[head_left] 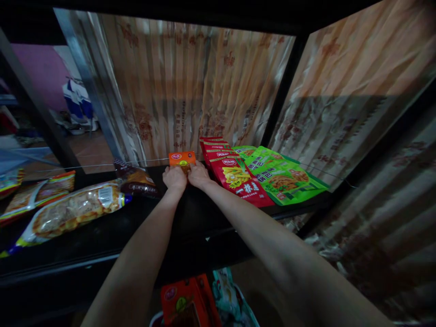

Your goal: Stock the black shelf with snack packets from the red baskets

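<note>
One orange snack packet (182, 157) sits far back on the shelf (194, 222), between left hand (175, 179) and right hand (199, 174). Both grip it.

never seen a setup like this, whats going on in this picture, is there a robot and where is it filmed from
There's no robot here: these are a person's own bare hands. The single picture comes from a camera worn on their head, looking forward and down along their arms. The left hand and right hand touch an orange packet, one on each side; how firmly they grip is hard to tell. They are at a black shelf. To the right lie red packets and green packets; to the left, a brown packet and a long bread bag. Below are similar-looking orange packages.
</note>
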{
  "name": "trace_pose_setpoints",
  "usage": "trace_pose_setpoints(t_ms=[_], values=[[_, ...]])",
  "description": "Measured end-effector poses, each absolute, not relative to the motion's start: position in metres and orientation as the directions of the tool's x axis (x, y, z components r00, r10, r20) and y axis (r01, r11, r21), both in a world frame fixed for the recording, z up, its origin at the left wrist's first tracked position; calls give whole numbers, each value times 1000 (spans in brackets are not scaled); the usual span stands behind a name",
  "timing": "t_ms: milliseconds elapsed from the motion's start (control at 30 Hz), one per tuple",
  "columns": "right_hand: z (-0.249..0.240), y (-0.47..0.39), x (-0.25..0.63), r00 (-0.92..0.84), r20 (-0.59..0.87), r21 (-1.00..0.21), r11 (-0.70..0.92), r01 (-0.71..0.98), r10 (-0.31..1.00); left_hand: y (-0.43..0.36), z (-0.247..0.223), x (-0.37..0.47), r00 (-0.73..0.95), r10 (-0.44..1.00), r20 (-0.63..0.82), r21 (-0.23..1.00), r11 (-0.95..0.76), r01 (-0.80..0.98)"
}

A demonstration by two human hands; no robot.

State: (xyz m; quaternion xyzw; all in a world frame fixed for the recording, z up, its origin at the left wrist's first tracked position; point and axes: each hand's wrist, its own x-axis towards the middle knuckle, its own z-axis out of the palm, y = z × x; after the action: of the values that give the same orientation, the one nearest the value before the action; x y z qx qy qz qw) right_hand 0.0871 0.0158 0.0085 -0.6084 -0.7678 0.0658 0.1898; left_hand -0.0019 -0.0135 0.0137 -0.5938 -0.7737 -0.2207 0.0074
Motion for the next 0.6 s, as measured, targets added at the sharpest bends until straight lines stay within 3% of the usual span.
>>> trace_pose_setpoints(t_ms=[200,367,500,600], values=[[25,0,98,-344,241,-296,406,865,908,-32,31,6,-212,936,281,302,123,945],[36,-29,95,-417,264,-335,489,806,869,-83,35,-3,-189,901,391,381,28,924],[40,-68,85,-461,192,-362,499,787,867,-134,34,-13,-125,914,385,400,-44,915],[34,-116,88,-494,250,-414,553,723,833,-189,24,-13,-96,911,402,468,-114,876]])
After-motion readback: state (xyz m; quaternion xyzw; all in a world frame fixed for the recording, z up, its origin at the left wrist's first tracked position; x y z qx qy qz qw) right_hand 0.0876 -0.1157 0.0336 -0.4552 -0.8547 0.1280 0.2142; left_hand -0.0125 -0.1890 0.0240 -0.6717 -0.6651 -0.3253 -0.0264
